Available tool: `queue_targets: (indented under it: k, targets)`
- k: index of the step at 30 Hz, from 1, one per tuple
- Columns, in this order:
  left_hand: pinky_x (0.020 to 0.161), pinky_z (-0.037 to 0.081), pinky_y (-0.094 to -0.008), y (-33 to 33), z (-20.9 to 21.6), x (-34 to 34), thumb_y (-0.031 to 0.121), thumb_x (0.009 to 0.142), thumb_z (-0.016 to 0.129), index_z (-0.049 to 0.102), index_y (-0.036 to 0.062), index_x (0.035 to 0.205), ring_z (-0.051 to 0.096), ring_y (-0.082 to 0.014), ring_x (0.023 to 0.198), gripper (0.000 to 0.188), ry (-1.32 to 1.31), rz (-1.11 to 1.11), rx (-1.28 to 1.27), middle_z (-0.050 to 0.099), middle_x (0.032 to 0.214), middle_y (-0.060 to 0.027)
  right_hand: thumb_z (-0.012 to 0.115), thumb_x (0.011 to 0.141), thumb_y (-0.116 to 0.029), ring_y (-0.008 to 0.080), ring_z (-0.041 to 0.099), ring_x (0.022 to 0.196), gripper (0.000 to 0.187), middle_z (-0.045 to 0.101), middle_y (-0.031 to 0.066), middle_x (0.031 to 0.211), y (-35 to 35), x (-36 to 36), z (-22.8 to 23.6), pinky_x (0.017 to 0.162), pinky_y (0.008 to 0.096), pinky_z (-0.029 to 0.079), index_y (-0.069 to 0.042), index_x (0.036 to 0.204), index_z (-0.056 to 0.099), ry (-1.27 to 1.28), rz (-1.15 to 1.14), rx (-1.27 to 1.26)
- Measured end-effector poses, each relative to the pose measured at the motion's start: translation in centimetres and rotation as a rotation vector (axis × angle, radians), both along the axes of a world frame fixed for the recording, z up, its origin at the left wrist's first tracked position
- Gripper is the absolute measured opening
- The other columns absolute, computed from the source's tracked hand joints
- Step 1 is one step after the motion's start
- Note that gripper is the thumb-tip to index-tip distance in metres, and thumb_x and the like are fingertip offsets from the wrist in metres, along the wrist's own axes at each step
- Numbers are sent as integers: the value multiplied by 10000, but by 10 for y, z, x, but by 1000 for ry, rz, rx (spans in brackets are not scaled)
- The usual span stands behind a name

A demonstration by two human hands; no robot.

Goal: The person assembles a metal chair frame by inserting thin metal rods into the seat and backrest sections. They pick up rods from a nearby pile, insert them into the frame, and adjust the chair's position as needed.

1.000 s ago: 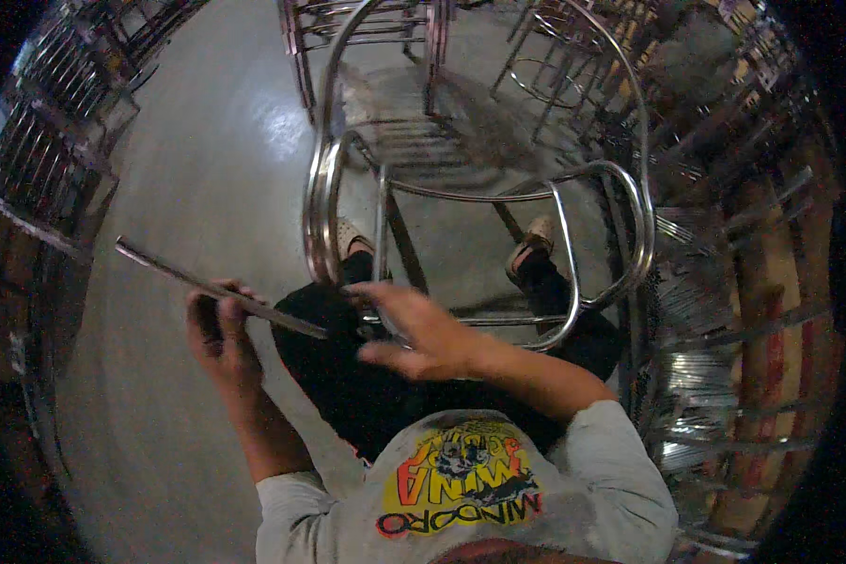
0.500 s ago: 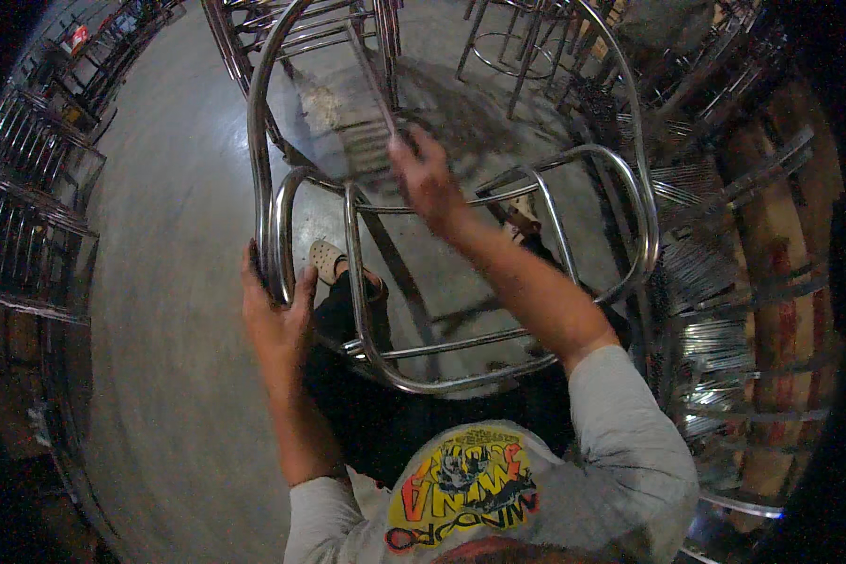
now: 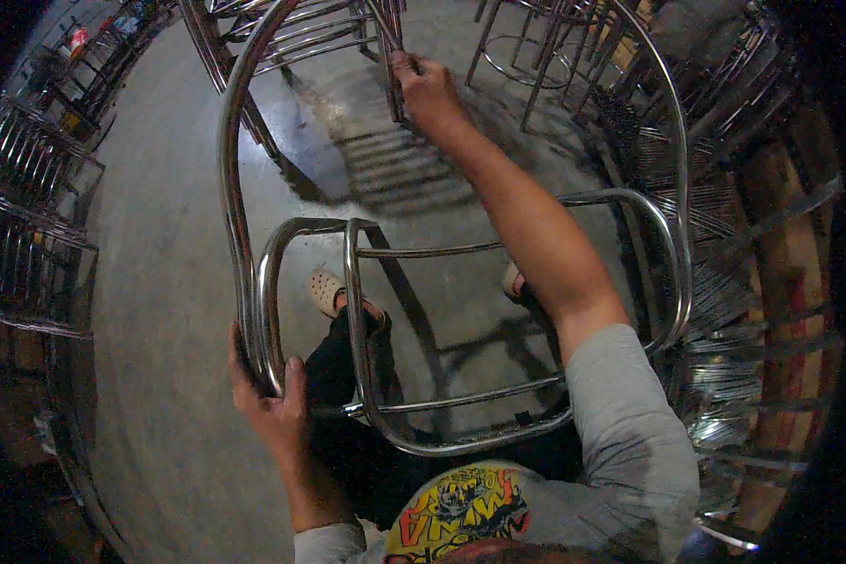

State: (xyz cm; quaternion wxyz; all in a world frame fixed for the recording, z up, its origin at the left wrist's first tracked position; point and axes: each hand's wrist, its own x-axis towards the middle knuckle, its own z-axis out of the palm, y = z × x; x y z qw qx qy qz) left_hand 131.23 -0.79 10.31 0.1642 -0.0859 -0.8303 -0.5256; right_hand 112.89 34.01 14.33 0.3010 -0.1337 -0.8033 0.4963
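A chair frame of bent, shiny metal tube [image 3: 233, 188] stands before me, with a tall loop and a lower seat-like part. My left hand [image 3: 271, 404] wraps round the curved tubes at its near left side. My right hand [image 3: 430, 94] reaches forward inside the tall loop, fingers closed on the near end of a thin, straight metal strip [image 3: 383, 26]. The strip's far end runs out past the top of the picture. A crossbar [image 3: 432, 251] of the frame lies below my right forearm.
Beyond stands another barred metal frame [image 3: 296, 39], with round-ringed stool frames [image 3: 526, 70] to its right. Stacked barred frames [image 3: 33, 216] line the left side. Bundles of metal pieces [image 3: 719, 376] lie at right. My feet wear beige clogs [image 3: 327, 289] on the grey concrete floor [image 3: 169, 282].
My right hand has moved forward with the metal strip. In the picture, the lower part of the chair frame and my left hand on it have shifted nearer to me.
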Motion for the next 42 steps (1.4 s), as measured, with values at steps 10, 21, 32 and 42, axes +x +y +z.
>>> queue_targets:
  k: [10,21,32,42]
  targets:
    - [1058,350,-377,-1,1,7,167,824,678,374,-74,1408,484,-291,1256,701,-75,2,35,479,1378,-229,510,921,-580,85,353,457,456,407,-42,575,42,-11,-2,404,275,262,-133,843,557,-102,347,-179]
    - [1065,346,-393,0,-1,6,160,821,674,373,-74,1406,480,-317,1259,699,16,3,31,486,1368,-233,561,899,-348,163,583,647,276,623,46,702,47,-45,9,624,329,490,-94,909,668,278,509,-315]
    - [1070,340,-386,-4,6,11,160,825,684,371,-65,1409,464,-315,1273,700,-42,30,-26,481,1374,-224,509,931,-547,112,372,431,460,418,-27,541,-54,-72,-27,398,286,261,-156,688,512,178,294,-867]
    - [975,431,-338,-10,13,11,108,804,697,380,-67,1403,573,-263,1132,700,-56,-32,4,543,1307,-199,493,922,-593,111,390,481,494,454,-14,596,-29,-17,8,453,295,296,-150,704,511,24,95,-480]
